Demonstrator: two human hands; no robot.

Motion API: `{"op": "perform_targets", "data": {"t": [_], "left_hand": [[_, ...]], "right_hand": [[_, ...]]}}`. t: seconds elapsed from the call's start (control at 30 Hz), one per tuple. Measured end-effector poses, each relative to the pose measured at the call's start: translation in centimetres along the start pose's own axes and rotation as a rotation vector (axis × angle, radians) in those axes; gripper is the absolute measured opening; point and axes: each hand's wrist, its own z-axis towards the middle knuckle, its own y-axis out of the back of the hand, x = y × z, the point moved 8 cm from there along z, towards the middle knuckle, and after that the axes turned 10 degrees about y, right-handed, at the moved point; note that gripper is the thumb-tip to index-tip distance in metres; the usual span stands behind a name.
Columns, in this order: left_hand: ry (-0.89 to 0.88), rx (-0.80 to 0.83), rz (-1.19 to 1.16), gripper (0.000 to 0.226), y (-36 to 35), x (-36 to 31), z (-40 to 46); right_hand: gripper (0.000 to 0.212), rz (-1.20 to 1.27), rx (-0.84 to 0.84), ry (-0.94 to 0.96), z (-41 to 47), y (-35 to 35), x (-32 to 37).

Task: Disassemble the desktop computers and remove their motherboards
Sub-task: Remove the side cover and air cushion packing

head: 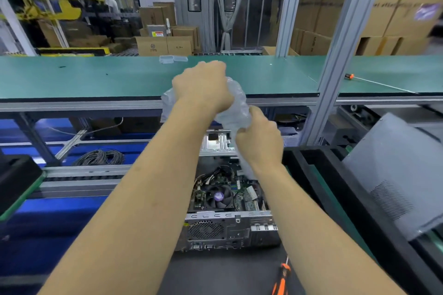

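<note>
Two bare hands hold a crumpled clear plastic bag above an opened desktop computer.

The left hand (203, 86) is raised in front of the green workbench (72, 79), fingers curled tight around the upper part of the clear plastic bag (236, 108). The right hand (260, 143) sits lower and just to the right, gripping the bag's lower end. Directly below both hands, well apart from them, the desktop computer (227, 230) lies on a black mat with its cover off. Its motherboard (242, 194) is still seated inside, a round cooling fan (218, 196) on top and a bundle of cables behind the fan. An orange-handled screwdriver (281, 278) lies on the mat near the case's rear panel. A grey side panel (395, 175) leans at the right.
</note>
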Motion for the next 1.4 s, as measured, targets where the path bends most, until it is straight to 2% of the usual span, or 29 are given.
{"op": "perform_targets", "data": {"t": [0.07,0.13,0.2,0.27,0.33,0.37,0.43,0.5,0.57,0.63,0.73,0.8,0.87,0.93,0.97,1.1,1.17,1.23,1.3,1.4], "left_hand": [[-0.018,0.116,0.014,0.048,-1.4,1.2,-0.1],[-0.042,0.266,0.064,0.055,-4.9,1.8,-1.6],[-0.067,0.351,0.123,0.076,-8.2,1.8,-3.1],[-0.134,0.378,0.128,0.105,-10.6,1.3,-4.2],[-0.155,0.310,0.059,0.118,-11.0,1.5,-4.3],[-0.112,0.226,0.014,0.119,-10.5,2.1,-4.0],[0.098,0.077,-0.102,0.126,-9.3,4.5,-3.6],[0.332,0.101,-0.453,0.129,-9.7,6.4,-4.0],[0.506,0.153,-0.946,0.114,-10.9,6.8,-5.1],[0.675,0.171,-1.216,0.089,-11.6,7.3,-6.3],[0.729,0.188,-1.401,0.062,-11.0,7.6,-7.1],[0.667,0.128,-1.423,0.058,-8.9,7.9,-7.0],[0.594,0.091,-1.494,0.051,-6.4,8.2,-7.5],[0.512,0.129,-1.523,0.045,-4.1,8.4,-9.1],[0.475,0.164,-1.529,0.042,-3.2,8.6,-10.3],[0.487,0.338,-1.615,0.029,-2.2,11.2,-17.1],[0.523,0.500,-1.667,0.026,-2.6,12.7,-21.0],[0.604,0.689,-1.659,0.022,-3.5,14.7,-25.1],[0.712,0.799,-1.501,0.025,-4.9,16.9,-28.6],[0.747,0.834,-1.127,0.033,-6.2,22.0,-33.4]], "right_hand": [[0.042,-0.035,0.007,0.065,0.7,1.1,-1.3],[0.047,-0.057,0.095,0.165,1.2,1.2,-2.5],[0.048,-0.142,0.183,0.260,1.3,0.6,-3.2],[0.042,-0.212,0.191,0.307,1.2,0.5,-4.1],[0.040,-0.207,0.206,0.293,1.4,0.9,-5.7],[0.042,-0.177,0.230,0.265,1.7,1.1,-6.7],[0.049,-0.086,0.314,0.233,2.4,1.3,-8.6],[0.057,-0.014,0.410,0.268,2.8,1.3,-9.5],[0.058,0.043,0.430,0.274,2.9,1.8,-10.1],[0.060,0.045,0.434,0.290,2.6,2.5,-10.3],[0.077,-0.078,0.391,0.347,2.5,3.9,-10.3],[0.097,-0.073,0.348,0.193,2.4,5.7,-11.6],[0.114,0.283,0.286,-0.057,1.6,7.5,-13.5],[0.127,0.669,0.235,-0.299,-0.2,8.5,-14.7],[0.130,0.771,0.251,-0.381,-1.5,8.7,-14.8],[0.113,0.898,0.427,-0.464,-9.3,6.3,-12.2],[0.097,1.003,0.518,-0.502,-14.7,3.7,-10.4],[0.076,1.167,0.620,-0.628,-21.3,0.7,-8.4],[0.063,1.246,0.735,-0.720,-27.3,-1.9,-7.4],[0.048,1.239,0.840,-0.805,-35.8,-4.5,-6.5]]}}
